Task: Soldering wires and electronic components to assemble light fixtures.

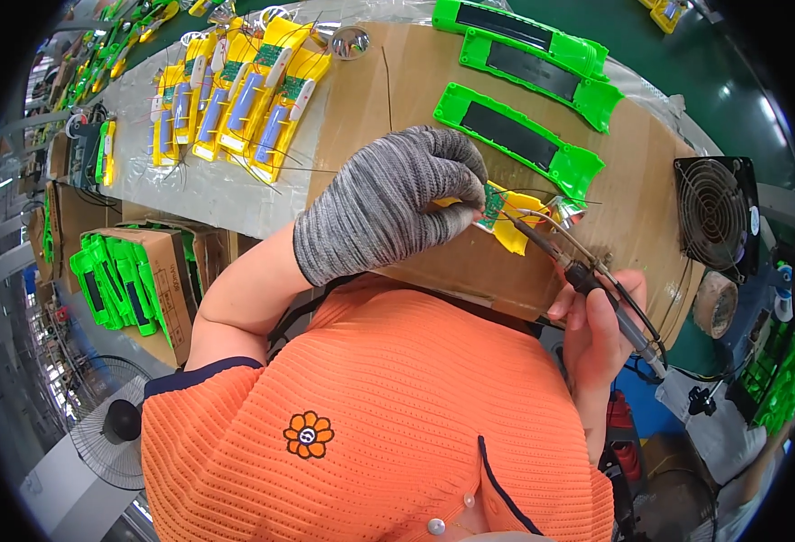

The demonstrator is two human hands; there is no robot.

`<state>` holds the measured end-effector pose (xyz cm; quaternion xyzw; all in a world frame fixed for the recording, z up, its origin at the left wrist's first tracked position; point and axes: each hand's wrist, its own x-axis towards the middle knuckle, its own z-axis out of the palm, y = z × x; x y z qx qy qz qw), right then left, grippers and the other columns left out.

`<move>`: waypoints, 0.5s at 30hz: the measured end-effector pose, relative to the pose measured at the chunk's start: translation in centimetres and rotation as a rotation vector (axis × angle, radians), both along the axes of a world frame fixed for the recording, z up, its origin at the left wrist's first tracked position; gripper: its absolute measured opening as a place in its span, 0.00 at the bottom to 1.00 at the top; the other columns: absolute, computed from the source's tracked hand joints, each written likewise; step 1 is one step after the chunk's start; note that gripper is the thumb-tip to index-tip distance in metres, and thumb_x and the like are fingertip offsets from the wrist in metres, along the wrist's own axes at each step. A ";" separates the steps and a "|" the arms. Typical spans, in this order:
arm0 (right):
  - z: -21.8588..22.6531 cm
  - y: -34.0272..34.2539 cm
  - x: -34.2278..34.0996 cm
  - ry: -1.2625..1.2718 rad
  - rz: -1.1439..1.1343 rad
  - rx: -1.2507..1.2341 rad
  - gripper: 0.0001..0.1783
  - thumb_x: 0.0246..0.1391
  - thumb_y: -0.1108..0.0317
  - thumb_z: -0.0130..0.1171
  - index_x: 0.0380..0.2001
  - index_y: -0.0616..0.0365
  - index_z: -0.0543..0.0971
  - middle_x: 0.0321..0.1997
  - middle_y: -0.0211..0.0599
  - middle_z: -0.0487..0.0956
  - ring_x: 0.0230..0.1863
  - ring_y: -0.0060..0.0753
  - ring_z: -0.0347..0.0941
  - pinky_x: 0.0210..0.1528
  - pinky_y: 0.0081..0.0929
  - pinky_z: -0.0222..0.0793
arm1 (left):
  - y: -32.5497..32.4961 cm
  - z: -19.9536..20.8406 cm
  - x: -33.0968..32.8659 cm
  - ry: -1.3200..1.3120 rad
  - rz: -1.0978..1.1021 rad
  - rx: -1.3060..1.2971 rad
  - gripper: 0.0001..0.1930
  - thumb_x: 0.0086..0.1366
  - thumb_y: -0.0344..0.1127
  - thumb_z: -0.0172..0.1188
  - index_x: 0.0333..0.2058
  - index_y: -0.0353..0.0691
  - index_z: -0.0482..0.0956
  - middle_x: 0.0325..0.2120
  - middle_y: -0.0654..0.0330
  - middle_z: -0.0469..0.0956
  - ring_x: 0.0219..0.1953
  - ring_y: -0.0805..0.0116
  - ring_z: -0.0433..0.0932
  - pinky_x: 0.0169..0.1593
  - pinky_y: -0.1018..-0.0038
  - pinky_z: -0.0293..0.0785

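My left hand (388, 203), in a grey striped glove with bare fingertips, is closed in a pinch at the edge of a small green circuit board (492, 206). What lies between its fingertips is too small to make out. The board sits in a yellow plastic housing (512, 238), partly hidden under the hand, with thin wires and a shiny reflector (567, 214) at its right end. My bare right hand (596, 330) grips a soldering iron (585, 277) from the right, its tip close to the board.
Three green housings (519, 140) with dark panels lie beyond my hands. At the far left stand several yellow housings (257, 99) with blue cells and boards. A loose reflector (350, 42), a black fan (716, 215) at right and a carton (164, 289) of green housings surround the cardboard-covered bench.
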<state>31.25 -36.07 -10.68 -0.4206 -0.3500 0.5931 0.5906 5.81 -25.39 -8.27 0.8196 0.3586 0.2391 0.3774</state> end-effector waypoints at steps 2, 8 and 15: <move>0.6 0.2 -0.3 -0.052 -0.006 -0.059 0.09 0.58 0.73 0.55 0.37 0.59 0.66 0.19 0.34 0.69 0.22 0.32 0.71 0.31 0.28 0.71 | 0.0 0.1 0.0 0.043 0.002 0.033 0.05 0.55 0.27 0.65 0.32 0.39 0.81 0.35 0.57 0.79 0.40 0.58 0.79 0.43 0.68 0.76; 0.9 0.8 -0.3 -0.086 0.021 -0.124 0.10 0.58 0.78 0.55 0.38 0.61 0.65 0.25 0.40 0.76 0.24 0.27 0.74 0.30 0.24 0.73 | 0.1 0.7 0.9 0.229 0.014 0.175 0.06 0.52 0.27 0.64 0.30 0.39 0.78 0.34 0.56 0.78 0.39 0.53 0.77 0.43 0.63 0.75; 1.3 1.2 -0.5 -0.114 0.064 -0.150 0.10 0.58 0.77 0.57 0.37 0.61 0.66 0.25 0.37 0.75 0.25 0.26 0.74 0.30 0.23 0.73 | 0.1 0.7 1.1 0.275 0.031 0.195 0.06 0.52 0.29 0.63 0.30 0.37 0.77 0.33 0.54 0.77 0.39 0.51 0.76 0.43 0.61 0.75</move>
